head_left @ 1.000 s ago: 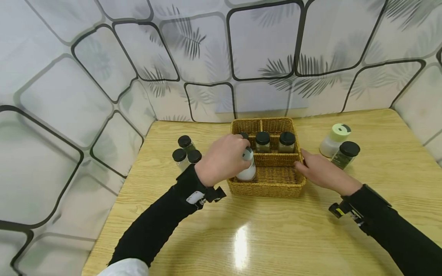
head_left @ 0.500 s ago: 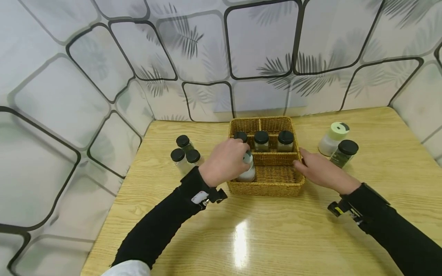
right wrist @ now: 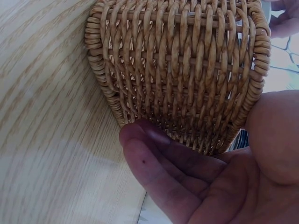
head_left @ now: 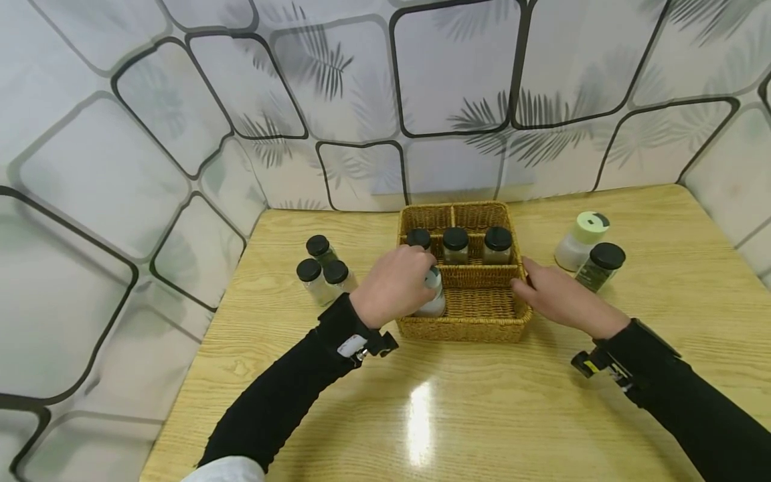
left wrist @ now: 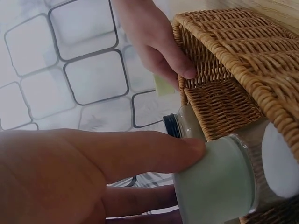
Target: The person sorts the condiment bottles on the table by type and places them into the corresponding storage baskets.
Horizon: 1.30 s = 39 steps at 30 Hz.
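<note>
Left hand (head_left: 394,284) is pinching a pale-lidded jar (head_left: 431,306) by its lid, thumb on one side and fingers on the other, clearly closed round it. Jar is sitting low in the front compartment of the wicker basket (head_left: 464,331), at the left end; whether its base is touching the basket floor, can't tell. Right hand (head_left: 554,298) is gripping the basket's right end wall, fingers curling against the outside, thumb coming over the rim, probably steadying it.

Progress, judging by layout: roughly midway. Three black-lidded jars (head_left: 456,251) are already standing in a row in the middle section, leftmost partly hidden behind the left hand. Front compartment is getting its first visible jar. Looking left over: a trio of smaller jars (head_left: 335,272) grouping on the desk (head_left: 482,415) to the left, plus a green-lidded white jar (head_left: 581,241) and a dark jar (head_left: 600,266) standing together on the right. Can't tell from this whether those five are meant for the basket.
</note>
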Available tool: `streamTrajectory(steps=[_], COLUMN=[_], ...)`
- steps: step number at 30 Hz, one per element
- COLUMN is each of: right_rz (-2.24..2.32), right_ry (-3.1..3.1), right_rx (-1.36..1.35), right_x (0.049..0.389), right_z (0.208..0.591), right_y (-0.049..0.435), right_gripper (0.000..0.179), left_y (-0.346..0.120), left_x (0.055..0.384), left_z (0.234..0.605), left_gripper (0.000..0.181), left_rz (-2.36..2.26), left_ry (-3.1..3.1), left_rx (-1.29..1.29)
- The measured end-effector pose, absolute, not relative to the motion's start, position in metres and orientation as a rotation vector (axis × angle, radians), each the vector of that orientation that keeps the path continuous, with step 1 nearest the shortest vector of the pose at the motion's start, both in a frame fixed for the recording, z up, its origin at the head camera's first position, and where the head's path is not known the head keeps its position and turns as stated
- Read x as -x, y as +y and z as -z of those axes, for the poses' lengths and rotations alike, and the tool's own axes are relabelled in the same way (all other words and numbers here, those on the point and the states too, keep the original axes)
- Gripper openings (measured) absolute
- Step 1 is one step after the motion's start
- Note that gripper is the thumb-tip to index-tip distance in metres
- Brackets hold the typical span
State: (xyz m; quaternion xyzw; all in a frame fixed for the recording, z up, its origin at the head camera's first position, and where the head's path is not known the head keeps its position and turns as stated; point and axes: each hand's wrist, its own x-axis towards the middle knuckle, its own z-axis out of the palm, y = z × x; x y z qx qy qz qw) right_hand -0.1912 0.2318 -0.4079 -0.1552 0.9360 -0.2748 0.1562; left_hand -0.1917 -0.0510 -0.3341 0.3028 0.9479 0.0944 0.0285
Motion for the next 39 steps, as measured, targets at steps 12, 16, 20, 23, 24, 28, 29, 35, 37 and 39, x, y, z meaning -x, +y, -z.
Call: streamTrajectory(steps=[12,16,20,23,24,28,29,35,37,39], right_rz=[0.779,0.778,0.768,0.763,0.763,0.761,0.762,0.767,0.764,0.762], right_ry=[2.673,2.673,2.672,2.667,2.666,2.662,2.663,2.661,2.659,2.659], right_rx=[0.434,0.428,0.429,0.425,0.425,0.419,0.420,0.417,0.411,0.406], right_x=[0.191,0.192,0.192,0.193,0.193,0.192,0.192,0.192,0.192,0.192], right_z=[0.408,0.408,0.409,0.409,0.409,0.409,0.409,0.409,0.409,0.409], right_y=[0.232,0.233,0.232,0.232,0.232,0.232,0.232,0.231,0.231,0.231], right_gripper=[0.067,0.066,0.067,0.068,0.068,0.068,0.068,0.068,0.068,0.068], left_y=[-0.049,-0.050,-0.051,-0.052,-0.053,-0.053,-0.053,-0.054,-0.054,-0.054], left_x=[0.193,0.192,0.192,0.192,0.192,0.193,0.193,0.193,0.193,0.193], left_z=[0.342,0.345,0.347,0.349,0.349,0.350,0.349,0.347,0.347,0.348], left_gripper=[0.017,0.028,0.032,0.035,0.036,0.036,0.036,0.037,0.037,0.038], left_rz=[-0.218,-0.243,-0.279,-0.283,-0.281,-0.277,-0.277,-0.274,-0.271,-0.271], left_ry=[2.956,2.948,2.948,2.951,2.952,2.943,2.938,2.914,2.915,2.919], left_rx=[-0.888,-0.861,-0.857,-0.865,-0.867,-0.874,-0.876,-0.886,-0.886,-0.889])
